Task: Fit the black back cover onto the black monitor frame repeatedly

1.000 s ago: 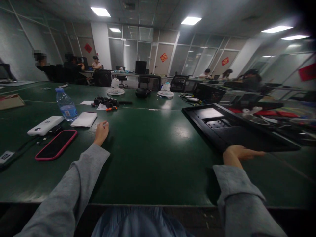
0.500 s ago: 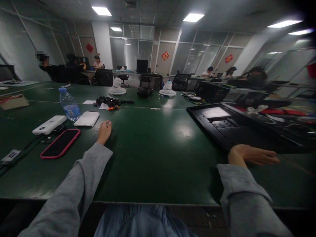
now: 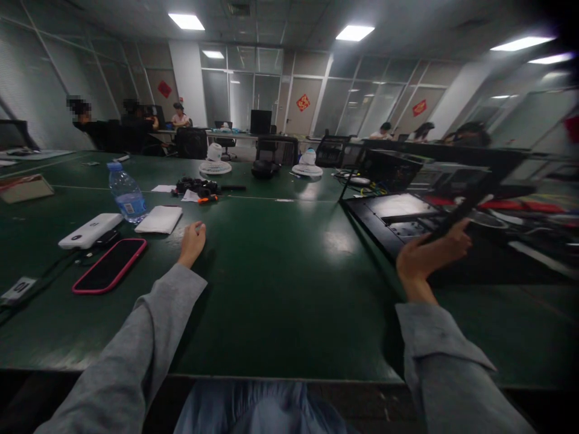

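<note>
Loosely half-curled, left hand (image 3: 193, 243) rests on tabletop (image 3: 289, 295); right hand (image 3: 434, 253), wrist bent, grips tilted black frame (image 3: 478, 191).

Saw black frame (image 3: 470, 204) blurred in right hand (image 3: 432, 258) at three o'clock; lost part of a box (image 3: 28, 190) beyond edge at nine.

- Blue-capped plastic water bottle (image 3: 128, 198)
- Smartphone (image 3: 110, 266) in a pink case, near a white power bank (image 3: 90, 231)
- Black pouch (image 3: 265, 169) between two white desk fans (image 3: 215, 167)
- Red diamond-shaped paper decoration (image 3: 303, 102) on a far door (image 3: 302, 123)
</note>
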`<state>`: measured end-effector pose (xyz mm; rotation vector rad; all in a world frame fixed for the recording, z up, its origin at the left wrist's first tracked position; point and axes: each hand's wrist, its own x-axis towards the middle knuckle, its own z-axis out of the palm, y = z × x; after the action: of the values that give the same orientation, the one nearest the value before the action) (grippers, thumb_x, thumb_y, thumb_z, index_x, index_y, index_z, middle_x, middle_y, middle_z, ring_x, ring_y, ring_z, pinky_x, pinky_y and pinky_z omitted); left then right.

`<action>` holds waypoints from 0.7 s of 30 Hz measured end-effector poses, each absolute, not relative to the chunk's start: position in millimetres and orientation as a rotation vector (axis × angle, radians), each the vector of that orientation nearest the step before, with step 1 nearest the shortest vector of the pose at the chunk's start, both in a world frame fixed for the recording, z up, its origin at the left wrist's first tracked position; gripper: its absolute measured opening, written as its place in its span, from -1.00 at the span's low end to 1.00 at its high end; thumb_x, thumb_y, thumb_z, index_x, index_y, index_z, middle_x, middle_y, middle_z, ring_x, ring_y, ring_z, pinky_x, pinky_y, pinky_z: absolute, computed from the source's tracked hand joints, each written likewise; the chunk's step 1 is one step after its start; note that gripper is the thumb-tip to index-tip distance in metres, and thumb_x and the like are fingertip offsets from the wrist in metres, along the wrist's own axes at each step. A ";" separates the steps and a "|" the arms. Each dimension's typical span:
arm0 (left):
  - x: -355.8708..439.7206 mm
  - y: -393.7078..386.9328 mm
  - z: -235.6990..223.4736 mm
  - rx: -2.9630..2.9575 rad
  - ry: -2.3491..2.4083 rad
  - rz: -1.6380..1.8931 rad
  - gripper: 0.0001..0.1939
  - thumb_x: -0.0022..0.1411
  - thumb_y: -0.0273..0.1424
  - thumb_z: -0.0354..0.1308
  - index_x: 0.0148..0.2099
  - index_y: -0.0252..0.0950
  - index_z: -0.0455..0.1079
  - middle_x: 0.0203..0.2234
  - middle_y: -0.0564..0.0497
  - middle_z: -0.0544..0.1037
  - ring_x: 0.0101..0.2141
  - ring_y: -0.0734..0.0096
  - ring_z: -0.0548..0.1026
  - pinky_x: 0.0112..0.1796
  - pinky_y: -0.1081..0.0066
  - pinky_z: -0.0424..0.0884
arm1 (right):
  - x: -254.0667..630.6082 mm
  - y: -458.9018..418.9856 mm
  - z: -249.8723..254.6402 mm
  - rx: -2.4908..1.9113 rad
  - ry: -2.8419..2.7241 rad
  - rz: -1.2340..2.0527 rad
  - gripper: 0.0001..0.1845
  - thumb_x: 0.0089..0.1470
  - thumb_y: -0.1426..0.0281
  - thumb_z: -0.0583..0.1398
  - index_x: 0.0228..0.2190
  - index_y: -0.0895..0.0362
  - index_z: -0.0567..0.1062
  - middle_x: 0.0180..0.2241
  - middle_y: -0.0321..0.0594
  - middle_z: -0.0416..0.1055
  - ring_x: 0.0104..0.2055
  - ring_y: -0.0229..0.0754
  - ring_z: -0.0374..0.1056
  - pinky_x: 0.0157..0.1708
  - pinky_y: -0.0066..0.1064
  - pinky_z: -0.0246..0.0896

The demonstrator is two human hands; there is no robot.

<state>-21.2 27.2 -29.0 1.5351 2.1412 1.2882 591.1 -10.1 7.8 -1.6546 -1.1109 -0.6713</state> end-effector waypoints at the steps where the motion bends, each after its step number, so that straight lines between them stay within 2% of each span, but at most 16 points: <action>1: -21.1 28.0 -29.8 1.540 2.138 1.296 -0.59 0.42 -0.22 -0.02 0.15 -0.33 0.40 0.13 -0.31 0.48 0.03 0.08 0.53 0.16 0.05 0.35 | 583.9 -4.3 7.4 -1.649 -1.150 -0.702 -0.13 0.19 0.41 0.01 0.45 0.29 -0.15 0.34 0.39 0.02 0.43 0.33 -0.08 0.33 0.40 -0.24; 3: -20.8 29.5 -30.9 1.549 2.124 1.323 -0.60 0.42 -0.21 -0.01 0.15 -0.31 0.40 0.11 -0.29 0.49 0.00 0.11 0.54 0.14 0.06 0.37 | 571.0 5.2 6.5 -1.594 -1.282 -0.755 -0.21 0.22 0.36 0.04 0.41 0.31 -0.01 0.24 0.36 0.18 0.35 0.31 0.07 0.29 0.37 -0.09; 5: -19.9 30.4 -31.1 1.554 2.100 1.360 -0.60 0.42 -0.21 -0.01 0.15 -0.29 0.40 0.10 -0.28 0.49 -0.01 0.12 0.54 0.13 0.08 0.39 | 560.3 9.3 6.9 -1.507 -1.384 -0.816 -0.28 0.27 0.34 0.02 0.38 0.32 0.06 0.17 0.34 0.26 0.28 0.28 0.16 0.25 0.34 0.01; 10: -13.6 28.4 -26.9 1.557 2.004 1.453 -0.57 0.43 -0.21 -0.01 0.19 -0.33 0.36 0.16 -0.32 0.45 0.04 0.09 0.52 0.14 0.07 0.38 | 543.0 0.2 16.8 -1.315 -1.407 -0.971 -0.25 0.33 0.34 -0.01 0.42 0.40 -0.06 0.13 0.33 0.31 0.22 0.23 0.22 0.21 0.22 0.12; 12: -10.1 26.3 -24.4 1.552 1.955 1.511 -0.55 0.44 -0.18 0.00 0.23 -0.33 0.33 0.16 -0.31 0.46 0.05 0.09 0.51 0.14 0.07 0.38 | 537.5 -5.0 21.6 -1.290 -1.382 -0.889 -0.23 0.34 0.33 -0.04 0.43 0.40 -0.12 0.10 0.27 0.36 0.20 0.21 0.26 0.21 0.19 0.13; 16: -2.7 20.1 -19.0 1.566 1.838 1.639 -0.42 0.44 -0.09 0.02 0.33 -0.32 0.23 0.17 -0.29 0.46 0.09 0.13 0.50 0.12 0.15 0.40 | 527.1 -9.4 22.8 -1.365 -1.390 -0.511 -0.24 0.36 0.29 -0.12 0.46 0.31 -0.19 0.04 0.18 0.42 0.11 0.13 0.36 0.21 0.09 0.19; 21: 8.0 9.9 -10.7 1.608 1.808 1.688 -0.35 0.45 -0.06 0.02 0.42 -0.27 0.11 0.23 -0.26 0.42 0.13 0.17 0.49 0.09 0.23 0.43 | 522.6 -3.5 11.8 -1.480 -1.408 -0.239 -0.26 0.36 0.23 -0.14 0.43 0.33 -0.07 -0.01 0.18 0.48 0.06 0.16 0.42 0.18 0.07 0.22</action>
<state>8.0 9.9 -10.7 1.6084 1.8079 1.6879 522.6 -3.5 11.8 -1.4802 -1.4085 -0.2389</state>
